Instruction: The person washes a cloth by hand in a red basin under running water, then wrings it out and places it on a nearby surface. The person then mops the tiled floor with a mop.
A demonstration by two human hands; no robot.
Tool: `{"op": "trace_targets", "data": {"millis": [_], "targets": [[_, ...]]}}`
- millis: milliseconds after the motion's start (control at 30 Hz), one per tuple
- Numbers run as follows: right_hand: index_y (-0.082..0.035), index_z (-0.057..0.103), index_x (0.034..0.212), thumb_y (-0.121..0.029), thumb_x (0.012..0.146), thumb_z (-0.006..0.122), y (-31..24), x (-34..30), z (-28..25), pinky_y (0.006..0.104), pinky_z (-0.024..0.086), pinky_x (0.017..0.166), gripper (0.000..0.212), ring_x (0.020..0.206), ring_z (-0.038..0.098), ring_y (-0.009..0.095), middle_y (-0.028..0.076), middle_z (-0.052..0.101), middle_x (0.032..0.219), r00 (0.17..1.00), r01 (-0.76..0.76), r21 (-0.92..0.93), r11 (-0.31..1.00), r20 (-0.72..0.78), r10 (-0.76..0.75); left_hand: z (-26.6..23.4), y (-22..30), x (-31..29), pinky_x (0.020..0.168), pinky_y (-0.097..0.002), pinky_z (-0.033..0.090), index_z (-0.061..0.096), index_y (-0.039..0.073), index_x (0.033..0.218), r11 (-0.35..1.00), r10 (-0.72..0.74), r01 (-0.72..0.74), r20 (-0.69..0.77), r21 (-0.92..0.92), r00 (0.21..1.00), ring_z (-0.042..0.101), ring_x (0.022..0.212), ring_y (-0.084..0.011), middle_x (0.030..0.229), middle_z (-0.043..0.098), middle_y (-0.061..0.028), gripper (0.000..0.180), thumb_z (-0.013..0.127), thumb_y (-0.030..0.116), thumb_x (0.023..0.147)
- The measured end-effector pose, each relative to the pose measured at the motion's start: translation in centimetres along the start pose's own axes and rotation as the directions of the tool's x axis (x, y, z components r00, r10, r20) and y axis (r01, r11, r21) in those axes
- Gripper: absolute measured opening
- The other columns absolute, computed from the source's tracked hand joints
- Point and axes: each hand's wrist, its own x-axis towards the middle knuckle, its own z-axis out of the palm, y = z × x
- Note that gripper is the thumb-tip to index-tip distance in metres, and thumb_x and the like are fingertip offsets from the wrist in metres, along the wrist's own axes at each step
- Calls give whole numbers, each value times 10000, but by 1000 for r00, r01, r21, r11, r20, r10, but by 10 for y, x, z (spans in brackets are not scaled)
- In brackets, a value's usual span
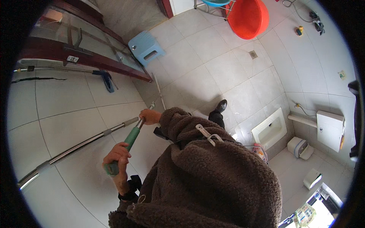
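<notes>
One rod [132, 139] slants beside the brown coat [213, 178]. The left hand [116, 155] is closed around its green handle [130, 141], near the end; the right hand [151, 116] appears closed around the thinner shaft [141, 123]. It seems rather light and stiff, not fragile; the smooth shaft may slip when wet, so the handle is probably the surer hold. Near both hands runs a chrome pole [78, 148]; well apart are a blue stool [143, 42] and a red tub [249, 19].
</notes>
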Motion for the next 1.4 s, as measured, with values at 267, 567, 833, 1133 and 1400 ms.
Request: {"op": "trace_targets", "data": {"millis": [267,567,833,1133,1400], "targets": [[-64,541,712,-185,715,706,-3,-23,-56,456,426,637,204,722,550,364,155,543,721,998,-56,-103,993,-2,56,53,-16,28,790,-454,476,525,46,688,998,57,-57,181,-4,982,521,630,-175,641,534,-46,163,626,69,815],[-36,607,779,-138,669,681,-30,-151,-240,463,454,685,167,779,567,383,163,593,808,950,-287,-141,948,-168,262,210,5,67,754,-421,488,510,21,710,971,201,-99,510,-220,836,534,622,-187,661,551,-72,146,627,-6,794],[-7,631,764,8,663,570,-100,-314,-341,427,473,678,118,782,599,375,189,616,785,738,-592,-120,797,-478,476,362,44,47,721,-452,463,443,55,797,917,346,-48,730,-396,589,509,615,-160,656,521,-51,160,587,3,843],[-25,651,781,-176,737,635,-131,-478,-371,444,531,652,157,703,654,364,196,643,722,505,-842,-177,510,-595,626,432,0,20,921,-408,428,460,48,752,918,198,228,873,-325,446,515,702,-124,717,546,-39,173,562,39,891],[-52,614,748,-175,705,648,-137,-531,-337,474,475,672,134,777,599,379,178,602,756,406,-904,-231,359,-723,559,401,-56,-9,992,-377,421,513,34,765,927,117,290,918,-238,379,589,880,-140,828,601,-36,157,622,65,873]]}}
